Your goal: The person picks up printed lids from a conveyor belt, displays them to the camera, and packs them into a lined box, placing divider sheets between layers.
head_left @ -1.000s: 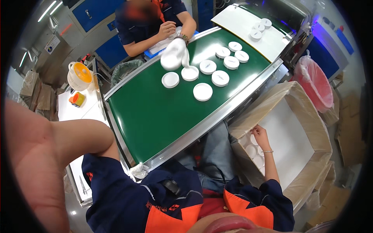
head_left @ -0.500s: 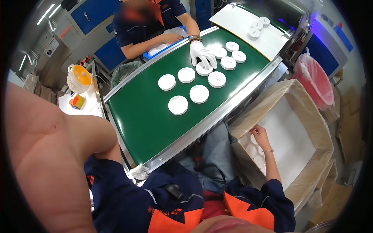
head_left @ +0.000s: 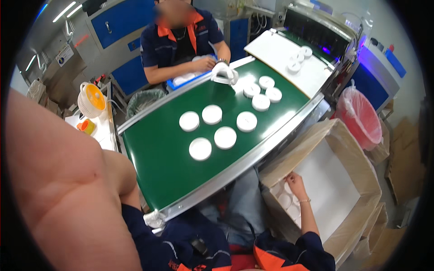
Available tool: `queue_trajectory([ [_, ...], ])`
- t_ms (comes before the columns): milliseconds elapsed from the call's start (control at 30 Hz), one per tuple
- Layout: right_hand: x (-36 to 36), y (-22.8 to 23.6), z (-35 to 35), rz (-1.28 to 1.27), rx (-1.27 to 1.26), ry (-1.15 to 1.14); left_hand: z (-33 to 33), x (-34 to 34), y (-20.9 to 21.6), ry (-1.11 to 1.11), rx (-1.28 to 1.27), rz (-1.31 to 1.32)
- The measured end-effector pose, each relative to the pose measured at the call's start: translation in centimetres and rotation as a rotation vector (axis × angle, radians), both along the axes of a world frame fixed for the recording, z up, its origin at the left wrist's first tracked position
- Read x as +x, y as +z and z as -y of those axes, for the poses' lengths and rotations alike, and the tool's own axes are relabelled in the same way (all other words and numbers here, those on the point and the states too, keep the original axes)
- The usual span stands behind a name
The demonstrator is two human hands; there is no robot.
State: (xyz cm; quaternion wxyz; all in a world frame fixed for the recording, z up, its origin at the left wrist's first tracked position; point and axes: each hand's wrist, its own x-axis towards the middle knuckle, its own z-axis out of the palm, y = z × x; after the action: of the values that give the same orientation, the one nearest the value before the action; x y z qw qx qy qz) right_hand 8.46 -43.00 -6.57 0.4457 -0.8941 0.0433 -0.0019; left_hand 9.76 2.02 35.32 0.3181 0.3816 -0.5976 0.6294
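Close to the camera, my raised left arm and the base of my left hand (head_left: 58,198) fill the left side; its fingers lie outside the picture. My right hand (head_left: 294,184) reaches into a large plastic-lined carton (head_left: 361,228). Its fingers are bent together at the carton's near-left wall, beside white round lids (head_left: 285,201) stacked along that side. What the fingertips pinch is too small to make out. Several white lids (head_left: 225,137) lie spread on the green conveyor belt (head_left: 167,167) in front of me.
Across the belt a co-worker's white-gloved hand (head_left: 221,72) is near a blue tray (head_left: 181,82). More lids (head_left: 294,67) sit on a white board (head_left: 271,47) at the belt's far end. A red-lined bin (head_left: 359,117) stands beyond the carton. A white-and-yellow pot (head_left: 91,100) stands left.
The view has tilted, so the belt and carton appear lower. The co-worker's gloved hand has drawn back from the lids toward the blue tray, and one lid there is gone. My right hand stays in the carton.
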Motion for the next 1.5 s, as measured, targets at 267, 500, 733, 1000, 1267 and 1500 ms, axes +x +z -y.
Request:
queue_trajectory([
  [267, 0.2, 0.2, -0.1, -0.113, 0.087, -0.005, 0.0, 0.8, -0.2, -0.051, -0.013, 0.045],
  [500, -0.3, -0.1, 0.1, -0.082, 0.056, 0.004, -0.7, 0.6, -0.2, -0.003, -0.032, -0.029],
  [733, 0.9, 1.3, 0.9, 0.115, -0.188, -0.101, -3.8, 0.8, -3.5, 0.218, -0.152, -0.233],
  [1000, 3.0, 11.7, -5.0, 0.569, -0.316, -0.216, -9.7, 2.3, -22.8, 0.801, 0.276, -1.713],
  [1267, 11.5, 13.6, -22.1, 0.586, -0.418, 0.603, -6.6, 10.7, -31.2, 0.975, 0.711, -1.438],
  [1500, 22.1, 10.8, -27.1, 0.348, -0.625, 0.976, -7.5, 13.7, -31.2, 1.028, 0.845, -1.426],
])
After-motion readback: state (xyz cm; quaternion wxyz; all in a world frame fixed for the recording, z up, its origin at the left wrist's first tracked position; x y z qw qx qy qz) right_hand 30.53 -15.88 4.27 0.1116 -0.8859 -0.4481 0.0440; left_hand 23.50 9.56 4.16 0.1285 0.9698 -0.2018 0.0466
